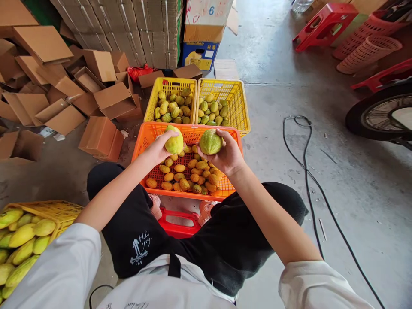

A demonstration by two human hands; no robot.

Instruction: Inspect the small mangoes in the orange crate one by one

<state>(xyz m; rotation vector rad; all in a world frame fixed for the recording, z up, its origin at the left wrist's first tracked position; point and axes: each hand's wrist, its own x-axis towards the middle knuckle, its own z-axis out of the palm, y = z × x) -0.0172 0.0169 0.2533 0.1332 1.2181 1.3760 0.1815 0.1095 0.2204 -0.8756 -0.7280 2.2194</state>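
Observation:
In my left hand (pixel 162 146) is a yellow-green, melon-like fruit (pixel 174 140), with my thumb lying over its top. My right hand (pixel 229 153) is closed around a rounder, greener fruit (pixel 210 142) with faint ridges. Both hands are held over the orange crate (pixel 188 196), whose red mesh floor bears several small yellow-orange fruits (pixel 179 168). Beyond it stand two yellow crates side by side. The left yellow crate (pixel 146 107) and the right yellow crate (pixel 243 103) both contain greenish-yellow fruits.
At lower left, a yellow basket (pixel 66 209) is heaped with larger yellow-green fruits. Open cardboard boxes (pixel 116 98) litter the floor at left. A black cable (pixel 317 182) loops across the concrete on the right, near a wheel (pixel 376 113). A red stool (pixel 325 25) lies farther back.

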